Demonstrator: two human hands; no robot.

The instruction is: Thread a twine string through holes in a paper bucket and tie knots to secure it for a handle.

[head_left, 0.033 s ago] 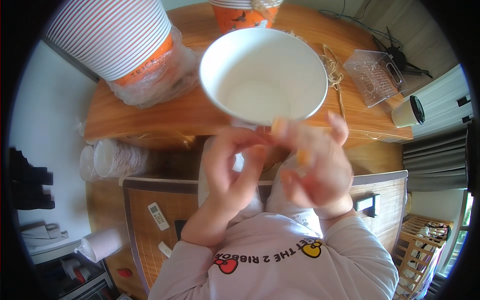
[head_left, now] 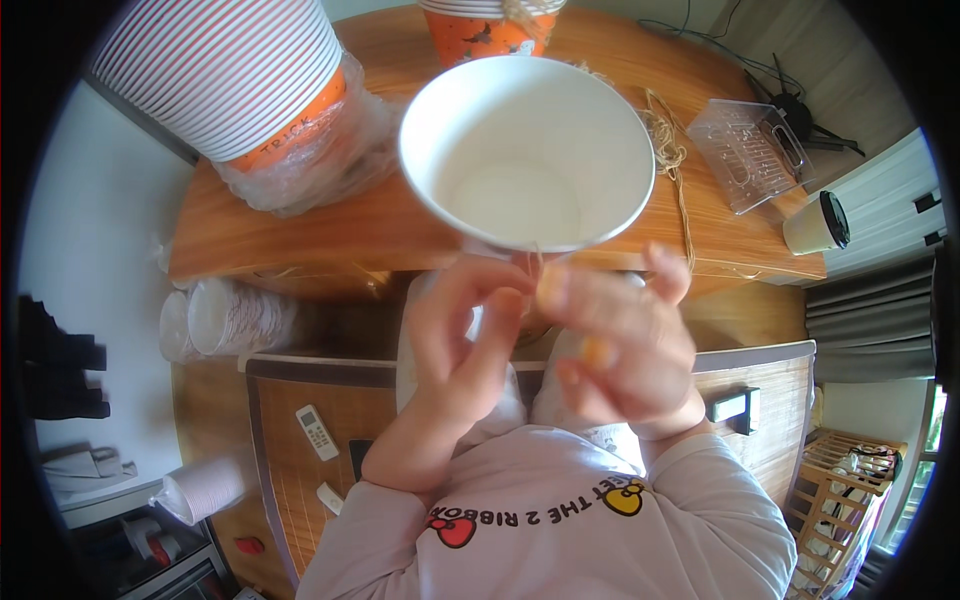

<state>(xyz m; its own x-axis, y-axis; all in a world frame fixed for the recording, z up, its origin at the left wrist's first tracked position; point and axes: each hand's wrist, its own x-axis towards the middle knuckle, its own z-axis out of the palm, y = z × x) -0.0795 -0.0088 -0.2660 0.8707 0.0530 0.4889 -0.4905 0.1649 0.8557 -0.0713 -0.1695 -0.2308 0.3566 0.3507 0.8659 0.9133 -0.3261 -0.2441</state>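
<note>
Meeting just under the near rim of a white-lined paper cup (head_left: 525,150) at upper centre of the frame, the fingers of your left hand (head_left: 455,345) and right hand (head_left: 635,350) face each other across a thin strand (head_left: 537,257). The strand shows as a short, nearly upright line pointing toward the rim, with your left fingertips on its left side and your right fingertips on its right. Neither hand is clearly the closer to the cup, which lies beyond both, its round mouth turned up toward you and its long axis running down to a pale floor visible inside. Your left thumb and forefinger bend toward each other; your right fingers are spread and blurred, the forefinger leading. Whether either hand has the strand firmly pinched, you cannot tell from this view, and what supports the cup's base is hidden. A tangle of string (head_left: 665,140) lies right of the cup on the wooden table (head_left: 330,240), well clear of your fingers, while a tall stack of cups (head_left: 225,85) leans in a crumpled plastic bag (head_left: 310,180) at upper left.
</note>
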